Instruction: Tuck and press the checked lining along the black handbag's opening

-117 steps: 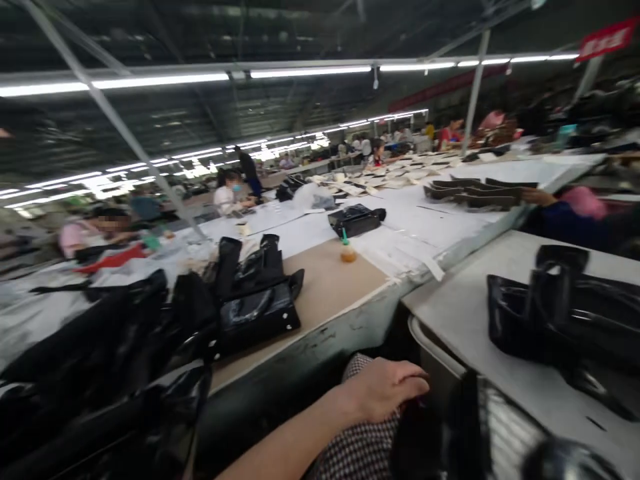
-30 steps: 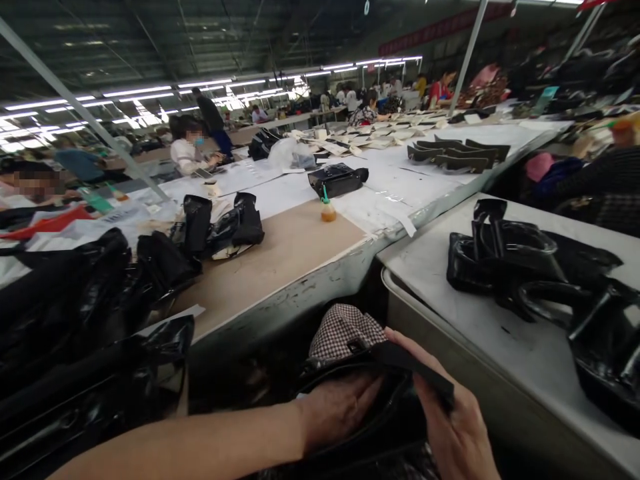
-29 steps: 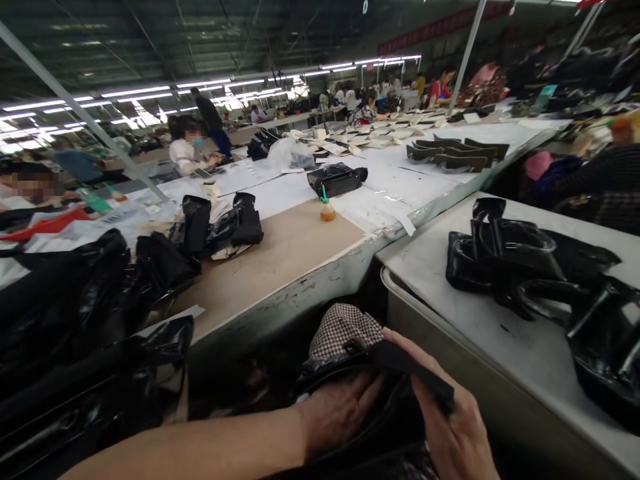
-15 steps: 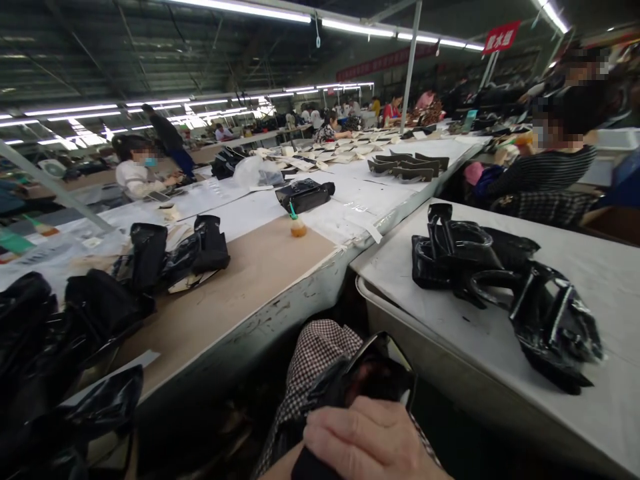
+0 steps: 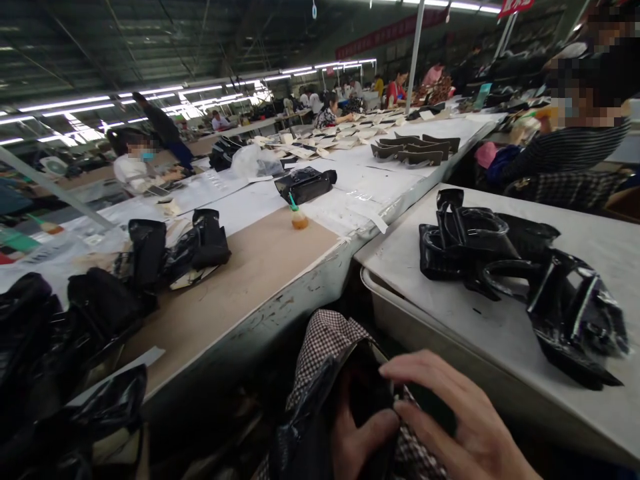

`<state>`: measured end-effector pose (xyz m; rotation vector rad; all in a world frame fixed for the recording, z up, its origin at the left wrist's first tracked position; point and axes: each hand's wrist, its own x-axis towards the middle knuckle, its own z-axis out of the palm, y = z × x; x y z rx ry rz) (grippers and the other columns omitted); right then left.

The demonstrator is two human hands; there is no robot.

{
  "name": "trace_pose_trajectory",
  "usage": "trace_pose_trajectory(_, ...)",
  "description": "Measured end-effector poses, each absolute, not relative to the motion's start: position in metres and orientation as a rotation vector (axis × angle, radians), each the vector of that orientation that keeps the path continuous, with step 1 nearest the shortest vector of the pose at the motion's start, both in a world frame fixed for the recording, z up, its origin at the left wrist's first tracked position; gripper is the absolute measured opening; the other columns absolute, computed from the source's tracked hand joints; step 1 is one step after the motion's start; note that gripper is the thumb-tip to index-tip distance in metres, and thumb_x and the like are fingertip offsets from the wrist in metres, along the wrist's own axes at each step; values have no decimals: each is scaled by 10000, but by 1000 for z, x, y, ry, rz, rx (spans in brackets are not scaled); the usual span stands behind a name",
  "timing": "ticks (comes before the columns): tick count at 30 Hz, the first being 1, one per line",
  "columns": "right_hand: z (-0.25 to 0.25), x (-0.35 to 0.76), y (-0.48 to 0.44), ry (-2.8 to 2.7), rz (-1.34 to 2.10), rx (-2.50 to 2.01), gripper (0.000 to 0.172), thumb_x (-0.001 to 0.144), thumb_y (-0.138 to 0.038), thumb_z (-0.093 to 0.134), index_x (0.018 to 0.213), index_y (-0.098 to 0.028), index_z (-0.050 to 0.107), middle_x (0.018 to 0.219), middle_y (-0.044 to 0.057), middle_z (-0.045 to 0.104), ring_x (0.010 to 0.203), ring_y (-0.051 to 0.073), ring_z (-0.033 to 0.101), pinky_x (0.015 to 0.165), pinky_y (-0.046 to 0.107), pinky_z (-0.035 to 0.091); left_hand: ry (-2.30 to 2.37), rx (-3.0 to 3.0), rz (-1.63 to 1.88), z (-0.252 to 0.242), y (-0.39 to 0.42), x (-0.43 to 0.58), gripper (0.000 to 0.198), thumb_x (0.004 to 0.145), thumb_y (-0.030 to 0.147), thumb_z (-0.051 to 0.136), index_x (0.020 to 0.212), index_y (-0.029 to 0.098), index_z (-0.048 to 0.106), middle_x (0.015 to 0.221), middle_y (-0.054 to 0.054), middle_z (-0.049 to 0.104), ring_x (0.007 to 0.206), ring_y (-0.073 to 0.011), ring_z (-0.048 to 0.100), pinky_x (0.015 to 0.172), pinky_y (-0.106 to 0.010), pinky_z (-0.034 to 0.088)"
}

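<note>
A glossy black bag lies on my lap, over my checked trousers, at the bottom centre. My left hand is mostly hidden in the bag's mouth; only some fingers show, gripping the material from inside. My right hand lies just right of the opening with its fingers spread. Its fingertips touch the bag's rim without closing on it.
A white table on my right holds a heap of black bags. A long worktable runs ahead with more black bags, a small glue bottle and cut pieces. A seated person is at right; others work behind.
My right hand came off the top of the bag and now lies spread beside its mouth. My left-hand fingers show inside the opening. The view tipped down slightly.
</note>
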<state>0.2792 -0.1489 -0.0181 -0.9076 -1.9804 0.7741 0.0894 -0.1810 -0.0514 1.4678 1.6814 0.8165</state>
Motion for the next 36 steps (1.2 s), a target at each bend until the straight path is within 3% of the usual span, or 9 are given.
trace_pose_trajectory(4,-29,259,-135,-2018,523,-1050,208,816,-250,705,1004,-220,619,1142,96,582,1068,265,574,859,390,534,1644,1397,799,-51,-185,94,597,744,543,708,1248,246,590,1284,-81,609,1259,-316,509,1139,-479,340)
trace_pose_trajectory(8,-30,242,-125,-1988,684,-1133,75,864,-161,602,813,-206,570,1097,51,592,944,180,616,775,294,524,1659,1330,748,-60,-189,95,574,750,466,706,1250,213,580,1321,-96,578,1340,-309,421,1188,-470,232)
trace_pose_trajectory(13,-36,241,-114,-1937,734,-1012,126,929,-136,523,916,-231,605,1087,1,648,948,111,642,833,214,494,1585,1186,818,-71,-185,91,531,734,329,669,1234,181,569,1271,-94,597,1252,-291,501,1151,-431,310)
trace_pose_trajectory(20,-48,236,-99,-1988,733,-966,112,942,-145,528,913,-219,608,1114,24,674,968,127,661,868,219,498,1504,1276,778,-55,-166,77,294,728,343,685,977,193,636,948,-48,648,963,-257,582,968,-389,451)
trace_pose_trajectory(26,-50,233,-96,-1990,691,-1026,95,958,-178,505,922,-223,581,1018,15,679,925,122,665,814,207,510,1350,1393,661,-55,-158,64,297,766,453,660,894,190,609,977,-45,646,960,-249,562,930,-365,437)
trace_pose_trajectory(33,-47,233,-94,-2030,717,-1223,140,966,-271,477,864,-234,565,999,8,683,901,162,670,764,265,508,1137,1429,401,-43,-174,20,349,887,407,534,1167,242,663,1340,-49,583,1257,-265,497,1109,-362,311)
trace_pose_trajectory(34,-45,233,-94,-2033,729,-1241,141,965,-283,480,866,-236,569,995,5,684,890,166,672,753,271,506,1175,1447,306,-31,-177,9,321,894,407,539,1138,255,682,1295,-36,618,1209,-254,540,1079,-341,351)
trace_pose_trajectory(36,-43,230,-93,-2044,742,-1262,137,963,-296,485,882,-239,579,974,-1,688,863,170,675,733,278,502,1208,1470,164,0,-178,-13,271,917,381,512,969,231,732,962,-11,734,903,-203,661,846,-260,495)
